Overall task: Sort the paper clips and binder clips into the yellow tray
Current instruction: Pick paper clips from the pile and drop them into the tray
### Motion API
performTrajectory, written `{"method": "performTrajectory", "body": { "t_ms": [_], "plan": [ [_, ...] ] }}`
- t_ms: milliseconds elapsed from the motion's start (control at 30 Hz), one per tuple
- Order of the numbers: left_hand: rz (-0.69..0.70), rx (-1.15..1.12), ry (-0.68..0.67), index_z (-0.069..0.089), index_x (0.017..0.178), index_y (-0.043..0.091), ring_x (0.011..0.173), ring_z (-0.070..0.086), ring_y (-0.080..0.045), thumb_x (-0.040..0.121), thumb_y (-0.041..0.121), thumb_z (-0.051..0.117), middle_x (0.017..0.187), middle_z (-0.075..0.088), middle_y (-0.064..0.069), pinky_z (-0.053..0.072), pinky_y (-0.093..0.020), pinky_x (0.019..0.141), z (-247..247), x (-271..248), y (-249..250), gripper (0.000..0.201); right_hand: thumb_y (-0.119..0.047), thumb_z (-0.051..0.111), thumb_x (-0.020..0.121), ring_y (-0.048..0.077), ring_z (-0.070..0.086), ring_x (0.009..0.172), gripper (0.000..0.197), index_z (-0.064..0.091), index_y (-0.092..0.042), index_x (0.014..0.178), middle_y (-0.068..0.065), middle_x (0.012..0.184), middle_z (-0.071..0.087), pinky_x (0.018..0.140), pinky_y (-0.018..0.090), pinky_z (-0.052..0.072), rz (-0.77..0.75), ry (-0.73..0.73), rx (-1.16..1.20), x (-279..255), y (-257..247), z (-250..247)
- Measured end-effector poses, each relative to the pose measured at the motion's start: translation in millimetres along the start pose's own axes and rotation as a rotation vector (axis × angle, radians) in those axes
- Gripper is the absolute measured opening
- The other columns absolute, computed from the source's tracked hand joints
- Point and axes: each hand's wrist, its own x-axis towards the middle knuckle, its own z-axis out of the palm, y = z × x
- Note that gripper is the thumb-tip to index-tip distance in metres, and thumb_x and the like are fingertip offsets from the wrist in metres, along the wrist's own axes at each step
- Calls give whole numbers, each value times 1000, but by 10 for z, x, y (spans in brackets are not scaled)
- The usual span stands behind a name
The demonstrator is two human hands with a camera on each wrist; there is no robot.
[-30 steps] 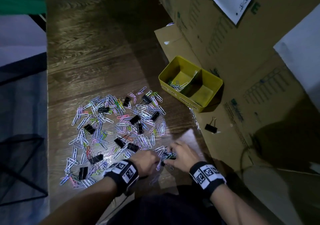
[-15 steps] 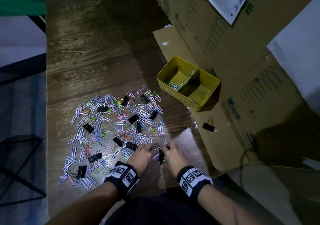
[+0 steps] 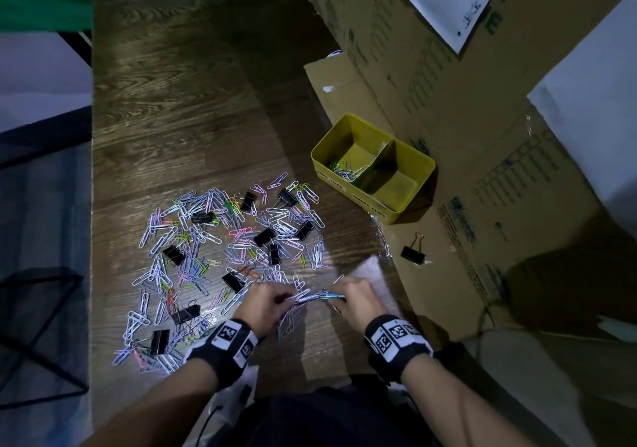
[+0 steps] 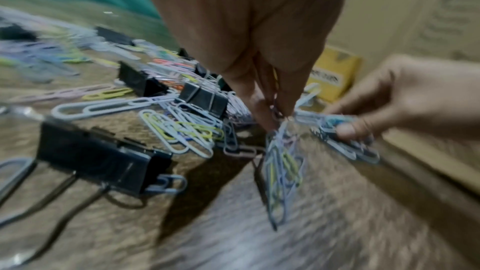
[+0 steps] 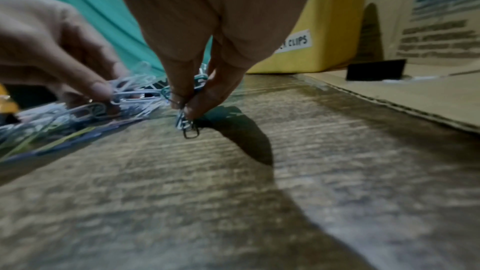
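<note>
Tangle of pastel paper clips [image 3: 312,296] in both grips: left hand [image 3: 267,303], right hand [image 3: 356,300] pinching.

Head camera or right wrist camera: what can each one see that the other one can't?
Only the head view shows inside the yellow tray: some paper clips lie in its left compartment, and the right one looks empty. It also shows the whole pile of clips on the table.

Only the right wrist view shows up close how the right hand pinches a small bunch of paper clips, and part of the tray's label, reading "CLIPS".

Both show the left hand, the tray and the lone binder clip on the cardboard.
</note>
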Motion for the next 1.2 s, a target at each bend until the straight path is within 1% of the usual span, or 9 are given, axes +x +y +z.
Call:
{"method": "performTrajectory", "body": {
  "t_ms": [100,267,433,533,667,767,900,1033,1200],
  "plan": [
    [-160,-204,4,75,88,17,70,68,-9,74,9,75,85,71,7,52,-12,70,-93,-18,51,16,-19,66,86,20,61,100,25,70,-13,111,6,106,69,88,23,45,3,60,90,3,53,-67],
    [-357,-601,-66,76,76,18,68,68,-31,68,11,75,78,74,-10,57,-41,66,-475,53,220,11,-26,73,79,13,58,105,34,68,-23,113,0,113,66,101,31,44,51,123,319,-37,109,-245],
    [-302,-765,-44,65,94,-7,69,68,-20,75,-1,68,86,72,-14,57,-27,61,-943,396,612,21,-13,75,77,-3,59,93,32,70,-20,108,-9,102,65,89,17,51,73,259,621,-90,-14,-559],
    [-194,-885,-18,66,89,-3,63,67,-13,74,-6,65,77,73,-7,55,-19,56,-1214,726,977,16,-15,77,74,8,64,96,31,72,-29,102,-6,103,68,88,32,54,20,346,726,-81,-91,-730],
    [-77,-981,61,61,100,-12,59,66,-15,74,-10,63,73,70,-11,55,-20,55,-1417,1266,1429,26,-16,78,73,9,66,97,30,74,-27,101,-5,101,72,86,34,54,-50,438,834,-63,-230,-987],
    [-38,-852,150,63,99,-11,60,67,-16,75,-9,67,77,69,-14,57,-24,60,-1341,1727,1632,25,-15,79,73,12,68,96,28,74,-23,99,-5,100,72,84,43,56,-112,495,879,17,-375,-1200],
    [1,-375,226,70,93,4,71,66,-18,77,4,71,84,70,-13,57,-22,67,-1034,2176,1588,15,-5,77,74,10,68,81,34,70,-20,104,-3,97,70,75,26,55,-152,548,839,282,-546,-1520],
    [-8,132,8,64,99,2,94,63,-29,82,12,62,98,66,-18,43,-24,73,-883,2375,1373,20,-4,74,76,16,69,82,35,67,-10,110,2,97,70,74,26,57,-147,566,779,630,-612,-1855],
    [107,59,70,70,96,6,84,63,-24,83,9,61,86,69,-15,35,-12,65,-968,2142,1381,16,-4,72,78,12,68,81,33,67,-6,111,4,100,69,74,23,58,-7,499,703,1204,-562,-2039]
  ]
}}
